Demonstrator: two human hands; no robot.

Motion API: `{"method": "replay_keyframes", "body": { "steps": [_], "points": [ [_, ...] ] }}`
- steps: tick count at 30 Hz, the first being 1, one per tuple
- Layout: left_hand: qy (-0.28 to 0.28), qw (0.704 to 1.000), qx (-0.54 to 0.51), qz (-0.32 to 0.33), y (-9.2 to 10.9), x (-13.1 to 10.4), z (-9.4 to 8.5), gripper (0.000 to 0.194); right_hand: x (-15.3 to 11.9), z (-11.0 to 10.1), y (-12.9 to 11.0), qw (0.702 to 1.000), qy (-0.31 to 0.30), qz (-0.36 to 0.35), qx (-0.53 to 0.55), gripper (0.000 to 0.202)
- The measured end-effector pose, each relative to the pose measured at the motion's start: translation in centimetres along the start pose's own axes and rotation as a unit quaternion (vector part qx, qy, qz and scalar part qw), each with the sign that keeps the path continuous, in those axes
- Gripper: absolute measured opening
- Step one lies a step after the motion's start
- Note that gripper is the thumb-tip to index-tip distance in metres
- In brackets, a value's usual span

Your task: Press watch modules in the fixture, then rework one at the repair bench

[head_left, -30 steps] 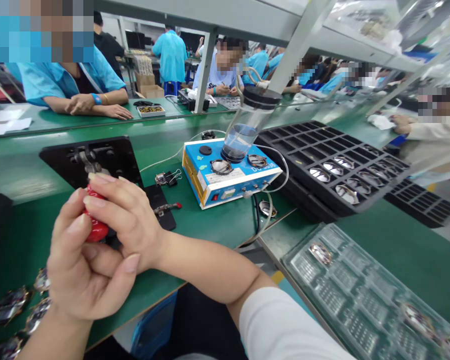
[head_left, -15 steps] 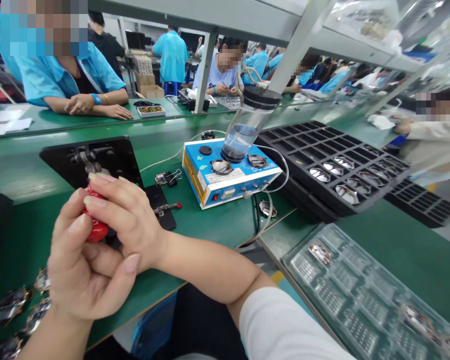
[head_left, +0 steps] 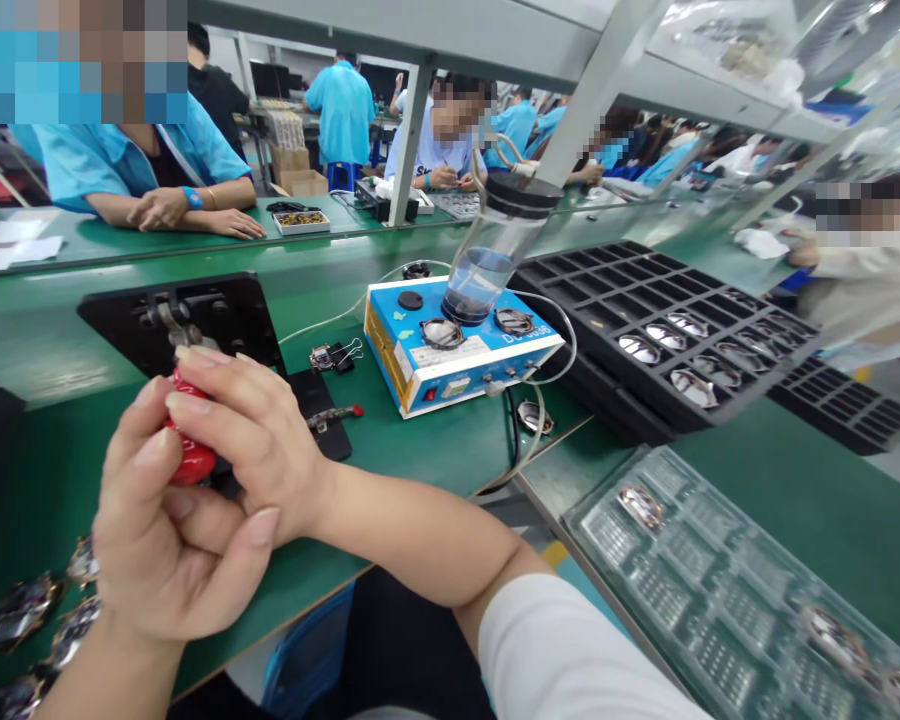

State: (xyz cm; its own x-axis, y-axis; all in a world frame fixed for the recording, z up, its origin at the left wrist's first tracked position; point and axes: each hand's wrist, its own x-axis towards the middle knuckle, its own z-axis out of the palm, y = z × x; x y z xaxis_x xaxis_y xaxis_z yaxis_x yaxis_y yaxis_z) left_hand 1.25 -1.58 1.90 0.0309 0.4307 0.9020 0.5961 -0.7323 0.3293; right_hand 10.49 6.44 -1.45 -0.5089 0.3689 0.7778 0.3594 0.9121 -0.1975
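At the left of the bench, my left hand [head_left: 161, 540] and my right hand [head_left: 274, 435] are closed together around the red handle [head_left: 193, 462] of a toggle clamp. The clamp's metal linkage [head_left: 176, 318] shows above my fingertips, against an upright black plate [head_left: 229, 315]. My palms and fingers hide whatever lies under the handle. Beyond my right wrist, a smaller red-tipped clamp [head_left: 336, 416] sits on a black base. Several shiny watch-like cases [head_left: 19, 612] lie beside my left wrist, partly cut off by the frame edge.
A blue-and-white dispenser box [head_left: 461, 350] carries a clear liquid cylinder [head_left: 487, 265] and round cases. Right of it stands a black compartment tray [head_left: 607, 345] holding several cases. A clear plastic tray [head_left: 675, 590] lies nearer. A person [head_left: 150, 165] leans on the bench opposite; a shelf post [head_left: 596, 90] rises behind.
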Motion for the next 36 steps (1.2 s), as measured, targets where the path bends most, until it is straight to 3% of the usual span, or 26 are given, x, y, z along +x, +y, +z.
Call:
{"method": "replay_keyframes", "body": {
  "steps": [6,10,15,18,28,33,36],
  "points": [
    [-0.003,1.0,0.001,0.002,0.1,0.1,-0.2,0.112,-0.1,0.0,0.0,1.0,0.026,-0.008,0.007,0.072],
    [-0.006,1.0,0.007,0.01,0.0,0.1,-0.2,0.111,-0.2,0.2,-0.1,0.998,0.066,-0.005,0.018,0.089],
    [0.001,1.0,0.004,-0.006,0.0,-0.2,-0.1,0.11,-0.3,0.6,0.2,0.994,0.099,-0.007,0.053,0.076],
    [0.006,1.0,0.011,-0.023,0.2,-0.5,-0.1,0.109,-0.5,0.9,0.4,0.991,0.12,-0.01,0.066,0.082],
    [0.001,0.999,0.022,-0.025,0.5,-0.4,-0.1,0.105,-0.6,0.8,0.2,0.998,0.048,-0.006,0.03,0.09],
    [-0.002,0.999,0.026,-0.032,0.5,-0.6,-0.2,0.107,-0.5,0.5,0.2,0.996,0.077,-0.021,0.029,0.087],
    [0.0,0.999,0.022,-0.033,0.4,-0.6,-0.2,0.107,-0.4,0.5,0.2,0.998,0.058,-0.013,0.029,0.083]
  ]
}}
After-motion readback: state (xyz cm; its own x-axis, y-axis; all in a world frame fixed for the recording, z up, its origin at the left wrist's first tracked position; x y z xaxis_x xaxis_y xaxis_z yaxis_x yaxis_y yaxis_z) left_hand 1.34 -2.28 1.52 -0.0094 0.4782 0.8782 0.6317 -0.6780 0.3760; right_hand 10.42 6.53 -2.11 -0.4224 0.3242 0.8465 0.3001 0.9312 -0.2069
